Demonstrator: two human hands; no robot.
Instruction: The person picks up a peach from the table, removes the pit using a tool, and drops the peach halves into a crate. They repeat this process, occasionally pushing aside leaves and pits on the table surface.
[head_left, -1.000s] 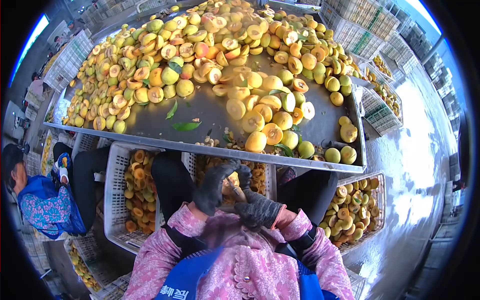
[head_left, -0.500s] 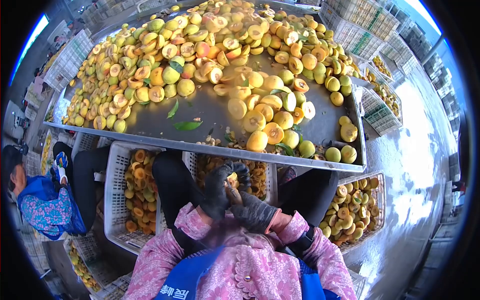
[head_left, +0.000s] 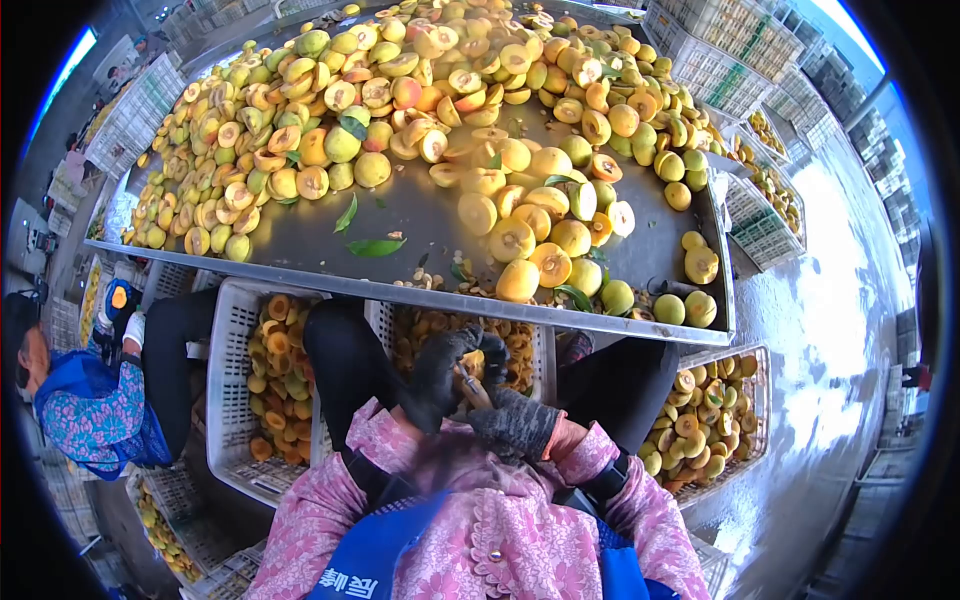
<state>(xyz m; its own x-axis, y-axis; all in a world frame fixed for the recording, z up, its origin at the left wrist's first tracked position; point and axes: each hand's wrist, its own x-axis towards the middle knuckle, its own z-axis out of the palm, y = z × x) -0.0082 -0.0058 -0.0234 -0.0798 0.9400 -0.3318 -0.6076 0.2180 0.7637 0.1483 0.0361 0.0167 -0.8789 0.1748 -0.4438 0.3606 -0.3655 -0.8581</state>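
Observation:
My left hand (head_left: 440, 372), in a dark glove, is closed around a piece of yellow fruit (head_left: 470, 362) that looks like a peach half; the fingers cover most of it. Against the fruit rests a short, narrow tool (head_left: 474, 388) with a brownish shaft, its tip hidden. My right hand (head_left: 515, 424), in a grey-black glove, is closed on that tool. Both hands are in front of my lap, above a crate of cut fruit (head_left: 515, 362) between my knees. Beyond them stands a metal table (head_left: 400, 215) heaped with halved and whole yellow-green peaches (head_left: 340, 150).
A white crate (head_left: 232, 400) of fruit halves stands by my left leg, and another crate (head_left: 765, 420) by my right. At the left sits a co-worker (head_left: 95, 410) holding a fruit half. Stacked crates (head_left: 725, 50) rise behind the table; wet floor (head_left: 820, 370) lies right.
My right hand has shifted slightly right, showing more of the tool against the fruit. The co-worker's hands have moved, and an orange-yellow fruit half now shows there.

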